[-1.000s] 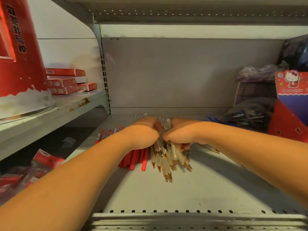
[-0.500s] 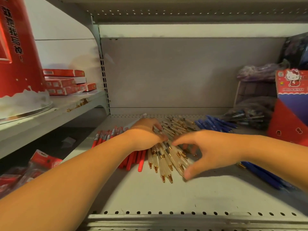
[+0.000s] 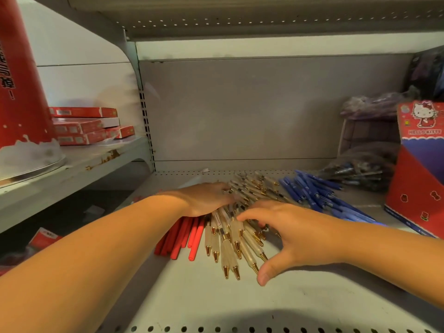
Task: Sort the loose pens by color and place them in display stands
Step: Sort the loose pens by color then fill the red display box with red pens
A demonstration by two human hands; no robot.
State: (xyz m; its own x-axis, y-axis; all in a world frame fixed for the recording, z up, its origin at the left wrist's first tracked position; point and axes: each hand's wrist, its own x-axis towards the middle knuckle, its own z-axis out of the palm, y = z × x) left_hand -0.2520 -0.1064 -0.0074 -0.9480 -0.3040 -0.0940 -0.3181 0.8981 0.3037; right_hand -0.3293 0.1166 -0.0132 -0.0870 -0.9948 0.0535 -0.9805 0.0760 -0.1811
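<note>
Change over the last second: right hand (image 3: 295, 234) has left the tight two-hand bunch and swung right and nearer. It's now splayed wide, thumb stretched toward the near edge of the shelf (image 3: 204, 306), fingers arched, holding nothing. Left hand (image 3: 206, 199) has barely moved: palm down, fingers roughly straight, pressing on the pile. Can't see anything pinched under it. Blue pens (image 3: 312, 192), mostly hidden behind the right arm before, are now exposed.

My read: the squaring-up squeeze is done and the right hand looks set to rake or scoop the clear group. Colours are grouped, nothing in a stand yet.

Geometry:
- Clear gold-tipped pens (image 3: 230, 239) fan out with tips pointing near. The right thumb sits just right of the nearest tips and the index tip touches barrels further back, so the fan's right half lies inside the open span.
- Red pens (image 3: 182, 236) touch the fan's left side, running under the left wrist.
- Farther back, more clear pens lie loose beyond the left fingers, with the blue ones to their right.
- Display stand (image 3: 418, 181) is at far right, well apart from both hands.
</note>
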